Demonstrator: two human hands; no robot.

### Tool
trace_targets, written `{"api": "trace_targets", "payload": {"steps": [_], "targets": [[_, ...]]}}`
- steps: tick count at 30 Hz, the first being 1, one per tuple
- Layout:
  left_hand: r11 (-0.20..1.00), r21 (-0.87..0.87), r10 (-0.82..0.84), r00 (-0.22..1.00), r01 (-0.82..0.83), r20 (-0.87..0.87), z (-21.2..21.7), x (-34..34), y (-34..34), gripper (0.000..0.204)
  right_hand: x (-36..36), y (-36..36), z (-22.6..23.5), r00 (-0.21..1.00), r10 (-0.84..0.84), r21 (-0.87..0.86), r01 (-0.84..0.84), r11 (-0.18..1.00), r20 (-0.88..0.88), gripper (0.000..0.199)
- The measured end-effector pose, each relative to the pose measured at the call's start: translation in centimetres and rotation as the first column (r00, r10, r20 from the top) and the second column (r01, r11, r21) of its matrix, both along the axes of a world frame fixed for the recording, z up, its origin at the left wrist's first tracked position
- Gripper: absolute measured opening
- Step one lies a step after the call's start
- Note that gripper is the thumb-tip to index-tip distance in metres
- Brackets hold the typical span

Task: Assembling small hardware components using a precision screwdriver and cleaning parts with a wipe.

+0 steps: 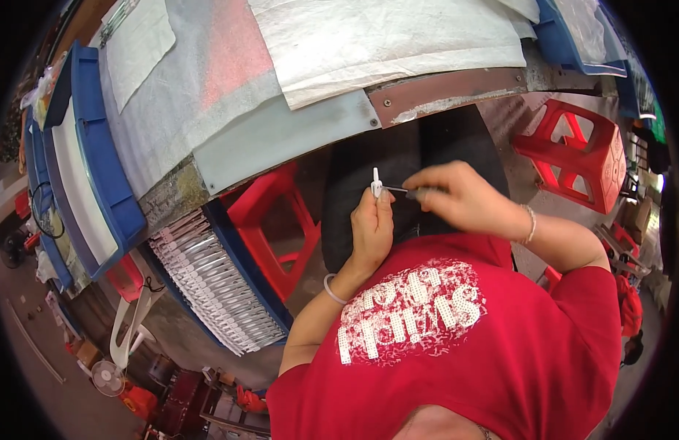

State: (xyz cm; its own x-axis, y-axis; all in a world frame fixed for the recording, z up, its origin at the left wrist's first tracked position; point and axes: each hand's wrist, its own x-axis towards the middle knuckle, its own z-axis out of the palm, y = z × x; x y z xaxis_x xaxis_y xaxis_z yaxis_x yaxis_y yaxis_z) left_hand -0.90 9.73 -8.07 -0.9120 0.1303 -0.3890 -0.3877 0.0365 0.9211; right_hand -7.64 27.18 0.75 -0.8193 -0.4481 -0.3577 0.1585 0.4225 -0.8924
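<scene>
My left hand [373, 226] is closed, pinching a small white slender part [377, 178] upright between thumb and fingers above my lap. Its kind is too small to tell. From the right, my right hand [468, 199] grips a thin metal-shafted tool [395, 190] with a dark handle end, much like a small screwdriver. The shaft points left, and its tip meets or lies just beside the white part; I cannot tell which. My right fingers are slightly blurred and partly hide the handle.
Ahead is a worktable with white cloth [383, 44] and a metal-plated edge [295, 132]. A blue bin [236, 271] of several stacked silvery-white strips [214, 286] stands at the left. Red stools [574, 150] stand at right and under the table. Blue trays [108, 161] sit at the table's left.
</scene>
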Motion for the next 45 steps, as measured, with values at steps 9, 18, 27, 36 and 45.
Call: {"api": "trace_targets", "payload": {"steps": [9, 18, 27, 36, 45], "targets": [[1.000, 0.015, -0.015, 0.993, 0.014, 0.119, 0.7, -0.6, -0.2, 0.021, -0.7, 0.9, -0.3, 0.865, 0.328, 0.271, -0.235, 0.933, -0.380, 0.030], [0.934, -0.354, -0.124, 0.967, 0.038, -0.223, 0.0, -0.5, 0.1, 0.015, 0.0, -0.2, -1.2, 0.957, 0.117, 0.142, -0.082, 0.987, -0.264, 0.029], [0.974, -0.224, -0.060, 0.986, 0.024, -0.153, -0.1, -0.4, 0.1, 0.016, -0.5, -1.7, 2.6, 0.650, 0.732, 0.720, -0.406, 0.563, -0.205, 0.027], [0.973, -0.230, -0.035, 0.960, -0.032, -0.278, -0.7, -0.7, 0.3, 0.016, -1.6, -0.6, 1.1, 0.966, 0.227, 0.244, -0.252, 0.936, 0.126, 0.038], [0.966, -0.248, -0.019, 0.944, -0.067, -0.330, -0.6, -0.9, 0.3, 0.015, -1.1, -1.1, 0.1, 0.868, 0.494, 0.501, -0.406, 0.764, -0.051, 0.034]]}}
